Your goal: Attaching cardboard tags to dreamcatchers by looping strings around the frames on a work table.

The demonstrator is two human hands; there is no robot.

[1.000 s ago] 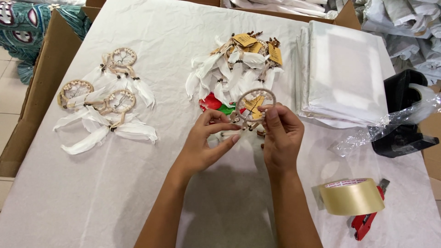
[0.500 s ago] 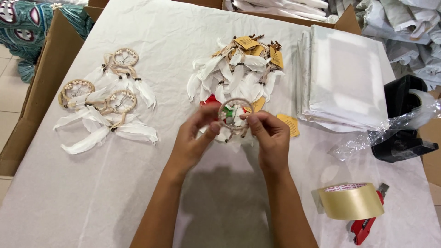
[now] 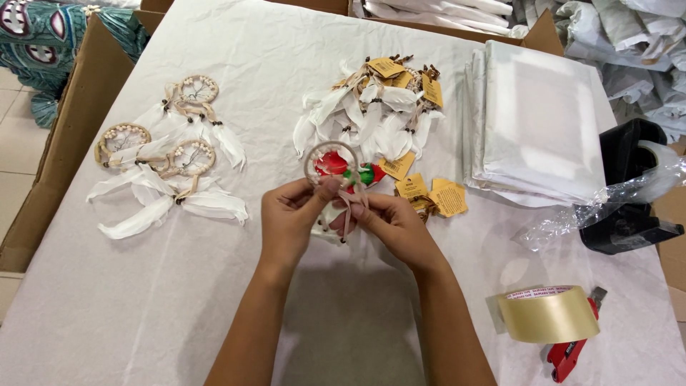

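I hold a small dreamcatcher point(image 3: 329, 161) upright above the white table cover point(image 3: 214, 300). My left hand point(image 3: 291, 218) pinches the bottom of its ring. My right hand point(image 3: 391, 221) grips its cords and hanging feathers just below. Behind the ring a red and green item point(image 3: 357, 171) lies on the table. A heap of white-feathered dreamcatchers point(image 3: 375, 114) with yellow paper tags lies beyond my hands. Loose yellow tags point(image 3: 432, 196) rest right of my right hand.
Three finished dreamcatchers point(image 3: 168, 161) lie spread at the left. A stack of white flat bags point(image 3: 536, 121) sits at the right, with a black tape dispenser point(image 3: 629, 189) beyond it. A tape roll on a red holder point(image 3: 550, 318) lies front right. Cardboard box flaps point(image 3: 64, 129) edge the left.
The dreamcatcher has been turned in my hands and raised upright. My hands have shifted slightly down and toward me, and the tags now lie on the table.
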